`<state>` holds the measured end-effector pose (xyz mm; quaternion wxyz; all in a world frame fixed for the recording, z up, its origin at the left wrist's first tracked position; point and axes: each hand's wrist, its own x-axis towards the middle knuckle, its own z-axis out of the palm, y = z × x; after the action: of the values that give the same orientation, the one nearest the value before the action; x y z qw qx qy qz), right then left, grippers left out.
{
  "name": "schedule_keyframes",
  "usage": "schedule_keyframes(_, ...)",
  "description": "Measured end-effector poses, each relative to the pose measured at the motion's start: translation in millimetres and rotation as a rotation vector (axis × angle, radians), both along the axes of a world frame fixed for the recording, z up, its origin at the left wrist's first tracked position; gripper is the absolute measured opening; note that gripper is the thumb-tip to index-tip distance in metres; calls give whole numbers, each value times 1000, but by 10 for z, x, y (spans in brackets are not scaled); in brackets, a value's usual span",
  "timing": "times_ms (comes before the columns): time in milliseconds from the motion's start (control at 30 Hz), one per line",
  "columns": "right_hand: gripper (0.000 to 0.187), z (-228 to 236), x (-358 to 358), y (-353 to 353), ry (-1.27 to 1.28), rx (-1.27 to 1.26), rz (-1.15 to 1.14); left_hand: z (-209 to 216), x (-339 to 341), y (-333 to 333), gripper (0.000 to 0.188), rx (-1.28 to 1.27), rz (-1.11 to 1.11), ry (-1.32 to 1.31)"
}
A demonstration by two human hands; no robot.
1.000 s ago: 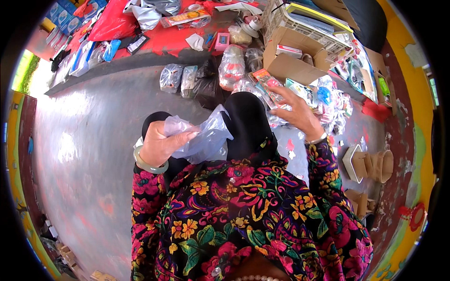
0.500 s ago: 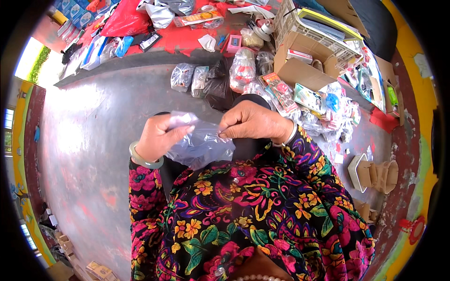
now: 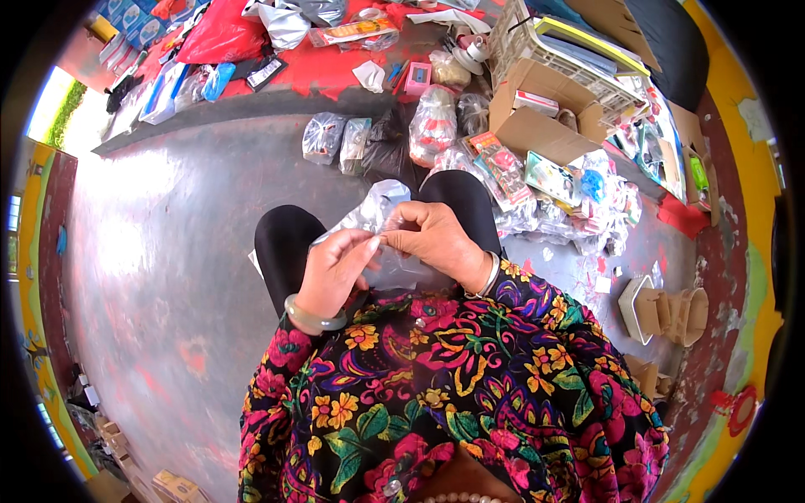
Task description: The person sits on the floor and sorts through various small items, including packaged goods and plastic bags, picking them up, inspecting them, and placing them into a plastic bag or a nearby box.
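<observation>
Plastic bag [image 3: 373,205], centre: partly hidden behind left hand [image 3: 335,272] and right hand [image 3: 440,243]; contents can't be told. Pearl necklace [image 3: 461,497], 6 o'clock: cut by lower edge. Red bag [image 3: 220,35], 11 o'clock: top cut off.

Daylight glares white off the grey floor [image 3: 172,268].
</observation>
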<state>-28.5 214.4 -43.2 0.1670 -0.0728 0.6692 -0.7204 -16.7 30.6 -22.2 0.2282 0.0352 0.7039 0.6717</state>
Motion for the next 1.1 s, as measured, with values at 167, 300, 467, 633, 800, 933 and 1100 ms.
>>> schedule_keyframes(167, 8, 15, 9, -20, -80, 5, 5, -169, -27, 6, 23, 112, 77, -105)
schedule_keyframes(300, 9, -65, 10, 17, -16, 49, 56, -197, -34, 40, 15, 123, 89, -139)
schedule_keyframes(467, 15, -10, 2, 22, -106, 18, 37, -247, -28, 66, 13, 170, 166, -147)
schedule_keyframes(633, 20, -84, -31, 71, -218, -45, -161, -333, -74, -21, 12, 384, 306, -209)
schedule_keyframes(800, 21, -209, -62, 195, -184, 175, -205, -456, -187, -205, 11, 803, 374, -200)
schedule_keyframes(933, 18, -179, -77, 262, -83, 367, -334, -455, -255, -404, 13, 877, 416, -117)
schedule_keyframes(1100, 19, -233, -153, 496, 15, 469, -436, -331, -243, -526, 14, 617, 526, 42)
